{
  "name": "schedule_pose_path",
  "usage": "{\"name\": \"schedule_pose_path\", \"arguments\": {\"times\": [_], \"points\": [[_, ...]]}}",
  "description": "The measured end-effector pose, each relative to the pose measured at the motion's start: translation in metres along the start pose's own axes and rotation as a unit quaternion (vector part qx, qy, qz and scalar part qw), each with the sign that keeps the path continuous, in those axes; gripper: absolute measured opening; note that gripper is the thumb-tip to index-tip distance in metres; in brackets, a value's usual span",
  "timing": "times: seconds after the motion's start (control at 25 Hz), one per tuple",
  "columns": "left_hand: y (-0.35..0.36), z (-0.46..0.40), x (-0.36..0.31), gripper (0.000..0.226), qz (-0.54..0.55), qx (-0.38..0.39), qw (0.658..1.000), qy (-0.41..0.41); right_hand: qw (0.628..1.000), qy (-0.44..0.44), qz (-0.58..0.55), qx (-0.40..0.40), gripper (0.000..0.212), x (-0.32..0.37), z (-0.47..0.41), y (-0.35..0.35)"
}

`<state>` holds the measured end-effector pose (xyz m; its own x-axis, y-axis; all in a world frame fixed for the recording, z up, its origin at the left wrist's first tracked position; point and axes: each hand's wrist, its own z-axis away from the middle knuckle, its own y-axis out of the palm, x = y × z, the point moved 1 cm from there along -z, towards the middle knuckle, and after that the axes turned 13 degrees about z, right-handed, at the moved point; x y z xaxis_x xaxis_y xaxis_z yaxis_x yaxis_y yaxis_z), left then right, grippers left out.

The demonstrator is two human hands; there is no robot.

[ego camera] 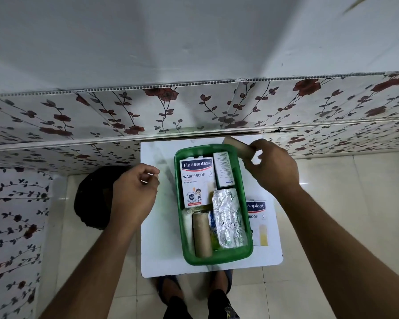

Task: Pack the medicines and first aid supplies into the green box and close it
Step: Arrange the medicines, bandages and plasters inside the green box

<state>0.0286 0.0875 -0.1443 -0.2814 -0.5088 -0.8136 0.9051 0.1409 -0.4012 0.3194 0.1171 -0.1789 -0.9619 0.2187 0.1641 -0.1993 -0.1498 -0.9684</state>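
Observation:
The green box [244,180] stands open on a small white table [157,245]. Inside lie a Hansaplast plaster carton [195,180], a white medicine carton [223,169], a foil-wrapped pack [227,219], a brown bandage roll [202,236] and a white roll [187,226]. My right hand [271,166] holds a second brown bandage roll [236,147] above the box's far right corner. My left hand [134,192] hovers left of the box, fingers loosely curled, holding nothing. Another Hansaplast carton [260,221] lies on the table right of the box. No lid is visible.
A flowered wall panel [193,107] rises just behind the table. A dark round object [92,199] sits on the tiled floor at the left. My feet [193,293] stand at the table's near edge.

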Motion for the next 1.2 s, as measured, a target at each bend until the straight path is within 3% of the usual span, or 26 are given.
{"name": "schedule_pose_path", "arguments": {"times": [0.12,0.24,0.6,0.76,1.08,1.2], "points": [[-0.003,0.005,0.000,0.022,0.004,0.003,1.000,0.000,0.983,0.104,-0.149,-0.016,0.031,-0.005,0.036,-0.027],[-0.004,0.012,0.001,0.022,0.013,0.008,1.000,-0.001,0.956,0.142,-0.251,-0.047,0.025,0.015,0.074,-0.058],[-0.012,0.022,0.025,0.019,0.014,0.016,0.999,-0.032,0.994,0.029,-0.079,0.067,0.038,0.106,0.095,-0.021],[-0.019,0.022,0.031,0.019,0.016,0.014,0.999,-0.037,0.995,-0.030,-0.081,0.056,0.035,0.121,0.092,-0.011],[-0.019,0.018,0.032,0.020,0.025,0.015,0.999,-0.035,0.993,-0.043,-0.085,0.068,0.030,0.120,0.093,-0.017],[-0.019,0.020,0.029,0.019,0.023,0.021,0.999,-0.036,0.979,0.082,-0.182,-0.027,0.022,0.065,0.099,-0.046]]}}
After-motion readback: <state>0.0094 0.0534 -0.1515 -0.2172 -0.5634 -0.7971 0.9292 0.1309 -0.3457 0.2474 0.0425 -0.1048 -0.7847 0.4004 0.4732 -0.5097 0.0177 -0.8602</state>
